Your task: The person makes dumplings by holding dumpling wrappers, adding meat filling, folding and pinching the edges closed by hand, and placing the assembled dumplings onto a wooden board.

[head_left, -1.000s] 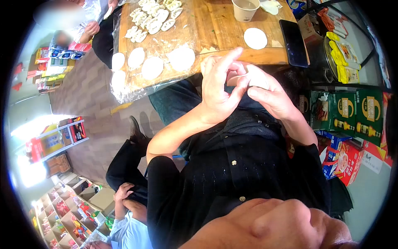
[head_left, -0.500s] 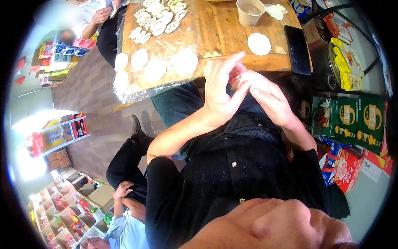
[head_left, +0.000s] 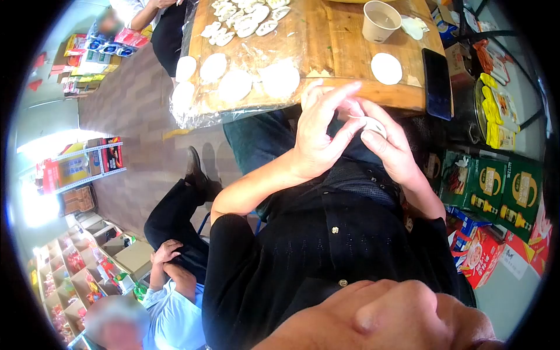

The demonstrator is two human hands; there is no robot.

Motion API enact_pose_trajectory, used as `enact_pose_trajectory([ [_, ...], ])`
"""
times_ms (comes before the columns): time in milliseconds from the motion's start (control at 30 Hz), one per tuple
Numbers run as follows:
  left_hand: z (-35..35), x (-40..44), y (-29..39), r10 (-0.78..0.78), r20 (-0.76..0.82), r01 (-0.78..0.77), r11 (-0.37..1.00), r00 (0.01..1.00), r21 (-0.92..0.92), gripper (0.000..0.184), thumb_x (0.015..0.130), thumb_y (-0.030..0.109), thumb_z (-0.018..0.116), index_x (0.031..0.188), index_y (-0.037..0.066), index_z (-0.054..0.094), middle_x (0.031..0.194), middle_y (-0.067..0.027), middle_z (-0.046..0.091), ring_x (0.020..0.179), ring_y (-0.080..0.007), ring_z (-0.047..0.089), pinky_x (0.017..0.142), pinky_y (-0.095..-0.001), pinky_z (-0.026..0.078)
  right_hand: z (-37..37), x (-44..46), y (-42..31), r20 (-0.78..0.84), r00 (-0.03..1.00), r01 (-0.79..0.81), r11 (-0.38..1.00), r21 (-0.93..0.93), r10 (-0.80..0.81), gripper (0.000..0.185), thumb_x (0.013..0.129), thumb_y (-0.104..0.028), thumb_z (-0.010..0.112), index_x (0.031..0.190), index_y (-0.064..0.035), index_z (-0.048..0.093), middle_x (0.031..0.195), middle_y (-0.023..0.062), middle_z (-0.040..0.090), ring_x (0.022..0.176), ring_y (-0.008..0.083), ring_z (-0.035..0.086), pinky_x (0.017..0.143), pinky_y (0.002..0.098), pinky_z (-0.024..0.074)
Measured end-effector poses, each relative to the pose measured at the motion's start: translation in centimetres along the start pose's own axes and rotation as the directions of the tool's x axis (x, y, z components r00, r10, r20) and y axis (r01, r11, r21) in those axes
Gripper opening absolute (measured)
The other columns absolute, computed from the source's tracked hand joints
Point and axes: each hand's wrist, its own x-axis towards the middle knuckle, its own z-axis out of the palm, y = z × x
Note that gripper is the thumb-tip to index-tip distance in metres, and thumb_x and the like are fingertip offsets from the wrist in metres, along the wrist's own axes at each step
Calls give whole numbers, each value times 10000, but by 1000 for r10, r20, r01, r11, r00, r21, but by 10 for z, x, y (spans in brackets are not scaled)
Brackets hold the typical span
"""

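Observation:
A small pale folded dough wrapper (head_left: 374,125) is held between my two hands, just off the table's near edge. My left hand (head_left: 324,129) pinches its left edge between thumb and forefinger, the other fingers raised. Around its right side curl the fingers and thumb of my right hand (head_left: 392,143). What lies inside the fold is hidden. On the wooden table (head_left: 335,58), flat round wrappers (head_left: 235,86) lie on clear plastic at the left, below a cluster of shaped dough pieces (head_left: 248,20). One more round wrapper (head_left: 386,69) lies to the right.
A paper cup (head_left: 381,22) and a black phone (head_left: 437,83) are on the table's right side. Green boxes (head_left: 489,184) and a pot with yellow packets stand at the right. One person sits at lower left; another person's hands show at upper left.
The view has shifted, so the table appears farther right and higher. The wrapper shows more clearly between my hands, which remain together. The lower-left person's head has come into view.

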Motion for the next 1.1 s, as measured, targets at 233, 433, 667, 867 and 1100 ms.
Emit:
enact_pose_trajectory([
  [233,-13,5,2,113,9,-113,989,994,96,531,776,41,753,1266,43,546,838,10,673,820,-145,623,1000,-407,361,-4,7,-12,151,935,313,542,-780,-322,279,866,-61,655,1132,16,627,1160,162,638,1060,287,621,917,358,469],
  [433,-13,-6,-2,41,14,-38,990,999,-137,1020,724,47,820,1505,11,164,1141,-137,573,1017,-201,568,976,-336,407,-6,13,-5,177,890,406,551,-730,-421,241,932,-165,591,1058,21,676,1154,170,651,1086,273,605,955,355,432],
  [667,0,-12,-1,-252,-70,180,834,965,-522,1035,731,21,802,1504,11,114,1068,-99,566,1026,-179,547,970,-329,413,-1,17,12,-111,903,346,855,-385,-415,341,989,-257,517,1051,28,693,1236,233,600,1199,263,531,1019,394,373],
  [867,7,-22,-5,-237,-194,141,902,952,-408,793,772,16,767,1437,2,335,976,-79,604,925,-165,613,901,-294,458,3,18,21,-158,898,338,874,-350,-411,344,987,-265,524,1044,29,694,1237,227,601,1205,263,527,1018,389,375],
  [1100,5,-23,-8,-285,-141,177,842,948,-510,715,845,-56,666,1449,-5,286,951,-52,580,930,-124,563,962,-325,435,2,20,20,-143,893,338,845,-414,-427,250,950,-191,577,989,30,688,1195,210,620,1196,274,530,1008,385,385],
])
